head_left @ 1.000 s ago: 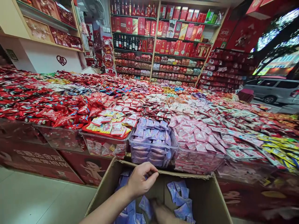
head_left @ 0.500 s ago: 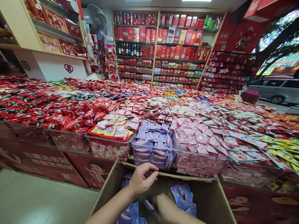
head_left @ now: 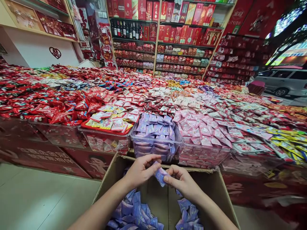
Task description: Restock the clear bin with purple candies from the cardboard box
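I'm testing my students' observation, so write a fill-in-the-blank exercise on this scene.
The left hand and right hand touch a purple plastic packet over an open brown ____ box. Immediately right of the clear plastic bin of purple packets are ____ packets. The silver car is at the picture's ____ edge.
Missing words: cardboard; pink; right.

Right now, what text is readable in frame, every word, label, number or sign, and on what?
"囍": heart-shaped sign on the white wall.
"金冠": red wall panel; Latin letters beneath unclear.
Too blurred: white characters on the counter front panel.
Too small: print on the held purple packet, shelf boxes and bottle labels.
No number legible.
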`<state>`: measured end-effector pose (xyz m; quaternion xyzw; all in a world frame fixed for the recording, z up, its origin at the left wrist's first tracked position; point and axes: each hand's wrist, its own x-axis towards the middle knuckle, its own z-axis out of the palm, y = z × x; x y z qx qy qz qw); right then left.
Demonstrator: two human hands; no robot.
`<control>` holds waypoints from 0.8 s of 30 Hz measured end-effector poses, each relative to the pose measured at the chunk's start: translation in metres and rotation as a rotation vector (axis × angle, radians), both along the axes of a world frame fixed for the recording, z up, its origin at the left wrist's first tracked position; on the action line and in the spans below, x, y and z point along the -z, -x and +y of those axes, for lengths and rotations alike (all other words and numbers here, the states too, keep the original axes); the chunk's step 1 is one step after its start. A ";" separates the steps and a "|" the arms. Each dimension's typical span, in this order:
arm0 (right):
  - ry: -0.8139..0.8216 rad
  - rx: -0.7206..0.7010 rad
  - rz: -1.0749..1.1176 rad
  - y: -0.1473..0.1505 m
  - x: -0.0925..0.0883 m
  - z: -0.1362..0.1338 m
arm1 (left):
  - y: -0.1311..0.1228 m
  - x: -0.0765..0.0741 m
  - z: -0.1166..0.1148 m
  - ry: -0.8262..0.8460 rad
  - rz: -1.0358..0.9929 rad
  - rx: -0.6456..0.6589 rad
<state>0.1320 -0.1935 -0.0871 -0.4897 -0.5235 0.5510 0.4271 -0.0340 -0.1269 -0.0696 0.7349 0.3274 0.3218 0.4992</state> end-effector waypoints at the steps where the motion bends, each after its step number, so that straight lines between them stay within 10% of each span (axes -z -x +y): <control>1: -0.004 0.013 0.022 0.001 0.000 0.001 | 0.000 0.000 0.000 0.023 0.011 0.012; 10: -0.121 0.168 -0.084 0.005 0.009 0.000 | -0.007 0.009 -0.004 0.191 -0.120 -0.032; 16: -0.432 0.242 -0.121 0.005 -0.002 -0.007 | 0.000 -0.002 -0.006 0.820 -0.332 0.215; 24: -0.057 0.389 0.303 0.022 -0.006 -0.012 | -0.010 0.003 -0.016 0.499 -0.484 0.063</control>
